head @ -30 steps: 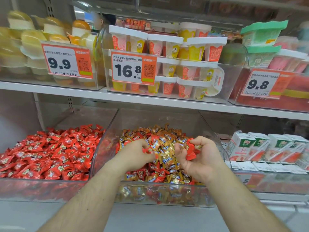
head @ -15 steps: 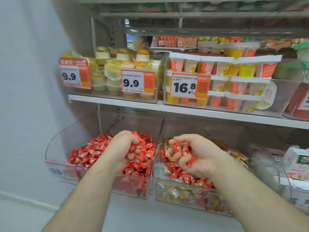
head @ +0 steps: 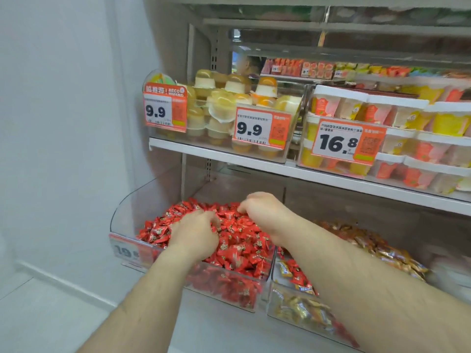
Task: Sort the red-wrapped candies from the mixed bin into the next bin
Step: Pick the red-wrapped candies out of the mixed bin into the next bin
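Your two hands over two candy bins.
Left hand [head: 195, 234] and right hand [head: 265, 208] lie palm-down on the red candies [head: 237, 247] in the left bin [head: 122, 215]; whether either holds anything is hidden. Mixed bin [head: 285, 305] touches its right wall.

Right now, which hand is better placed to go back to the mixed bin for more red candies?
Probably the right hand: its forearm already lies across the mixed bin. The left hand sits farther away, over the red bin.

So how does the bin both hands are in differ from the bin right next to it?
The left bin holds only red-wrapped candies; the right bin mixes gold-wrapped candies with some red ones. Both the left hand and the right hand are over the left bin; only the right forearm crosses the right bin. Both are clear plastic, side by side.
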A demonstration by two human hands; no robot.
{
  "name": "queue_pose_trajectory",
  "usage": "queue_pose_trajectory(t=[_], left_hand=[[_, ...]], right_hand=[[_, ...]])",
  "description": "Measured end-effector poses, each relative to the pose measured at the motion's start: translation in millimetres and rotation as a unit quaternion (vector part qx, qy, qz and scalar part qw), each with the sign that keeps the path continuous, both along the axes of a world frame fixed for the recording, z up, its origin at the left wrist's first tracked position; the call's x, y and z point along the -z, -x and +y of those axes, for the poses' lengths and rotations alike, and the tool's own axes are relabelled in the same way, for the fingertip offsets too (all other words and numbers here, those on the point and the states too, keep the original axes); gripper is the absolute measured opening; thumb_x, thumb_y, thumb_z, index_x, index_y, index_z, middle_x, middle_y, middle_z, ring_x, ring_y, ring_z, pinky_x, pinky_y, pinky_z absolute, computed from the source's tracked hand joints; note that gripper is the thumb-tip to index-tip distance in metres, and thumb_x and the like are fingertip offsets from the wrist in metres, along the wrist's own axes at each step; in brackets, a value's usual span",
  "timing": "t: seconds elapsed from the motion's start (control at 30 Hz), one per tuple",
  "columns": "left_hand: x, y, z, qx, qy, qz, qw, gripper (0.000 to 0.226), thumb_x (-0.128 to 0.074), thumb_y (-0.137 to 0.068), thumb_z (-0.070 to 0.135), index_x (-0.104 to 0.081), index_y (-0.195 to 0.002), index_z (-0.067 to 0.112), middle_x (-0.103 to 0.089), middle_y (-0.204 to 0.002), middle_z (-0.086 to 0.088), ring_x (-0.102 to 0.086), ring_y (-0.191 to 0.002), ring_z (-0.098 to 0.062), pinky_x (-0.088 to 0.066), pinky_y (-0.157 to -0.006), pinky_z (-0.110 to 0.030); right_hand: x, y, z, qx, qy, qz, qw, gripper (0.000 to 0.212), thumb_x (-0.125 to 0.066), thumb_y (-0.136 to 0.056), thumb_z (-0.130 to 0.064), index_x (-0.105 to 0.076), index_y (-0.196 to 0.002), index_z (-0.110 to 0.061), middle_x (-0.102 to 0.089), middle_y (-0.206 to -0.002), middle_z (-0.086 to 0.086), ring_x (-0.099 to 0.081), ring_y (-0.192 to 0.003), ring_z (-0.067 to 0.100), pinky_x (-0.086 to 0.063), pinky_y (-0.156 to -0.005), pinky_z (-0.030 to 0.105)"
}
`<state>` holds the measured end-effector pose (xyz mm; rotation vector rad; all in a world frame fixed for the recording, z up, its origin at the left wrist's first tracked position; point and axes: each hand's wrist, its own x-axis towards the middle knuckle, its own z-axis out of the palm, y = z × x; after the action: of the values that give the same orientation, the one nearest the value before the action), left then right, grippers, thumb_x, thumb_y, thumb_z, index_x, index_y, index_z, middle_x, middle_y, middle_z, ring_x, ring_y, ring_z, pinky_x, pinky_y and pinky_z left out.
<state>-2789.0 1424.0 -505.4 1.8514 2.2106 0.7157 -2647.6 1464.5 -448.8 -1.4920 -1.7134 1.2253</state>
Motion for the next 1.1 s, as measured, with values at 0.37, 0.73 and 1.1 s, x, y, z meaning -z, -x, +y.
queue_pose_trajectory(t=[0.37, 0.73, 1.1], left_hand=[[5.7, 38.7, 15.3, 0.062, 0.246, 0.120, 0.960, 0.061, -0.047, -0.091, 0.014, -0.042, -0.138, 0.052, -0.017, -0.162, 0.009, -0.009, -0.149, -0.028, 0.005, -0.115, -0.063], [30.5, 64.6, 27.3, -0.039, 0.110, -0.021, 0.993, 0.065, -0.045, -0.082, 0.002, -0.045, -0.141, 0.028, -0.040, -0.148, -0.011, -0.039, -0.137, -0.030, -0.041, -0.107, -0.045], [15.4, 49.1, 14.3, 0.102, 0.254, 0.075, 0.959, 0.038, -0.038, -0.098, 0.044, -0.052, -0.133, 0.041, -0.055, -0.137, 0.008, -0.042, -0.134, -0.023, -0.009, -0.116, -0.058]], right_hand=[[46.9, 37.5, 4.1, -0.322, -0.081, -0.629, 0.703, 0.090, -0.076, -0.082, -0.043, -0.023, -0.152, -0.022, -0.020, -0.149, 0.021, -0.055, -0.115, 0.041, -0.048, -0.089, 0.040], [34.8, 93.2, 79.4, -0.128, 0.020, -0.318, 0.939, 0.063, -0.080, -0.081, -0.017, -0.049, -0.137, -0.011, -0.062, -0.119, 0.009, -0.070, -0.093, 0.025, -0.060, -0.066, 0.029], [45.1, 62.9, 54.2, -0.385, -0.039, -0.636, 0.667, 0.095, -0.061, -0.087, -0.059, 0.004, -0.155, -0.043, 0.003, -0.166, 0.000, -0.013, -0.151, 0.029, -0.020, -0.120, 0.046]])
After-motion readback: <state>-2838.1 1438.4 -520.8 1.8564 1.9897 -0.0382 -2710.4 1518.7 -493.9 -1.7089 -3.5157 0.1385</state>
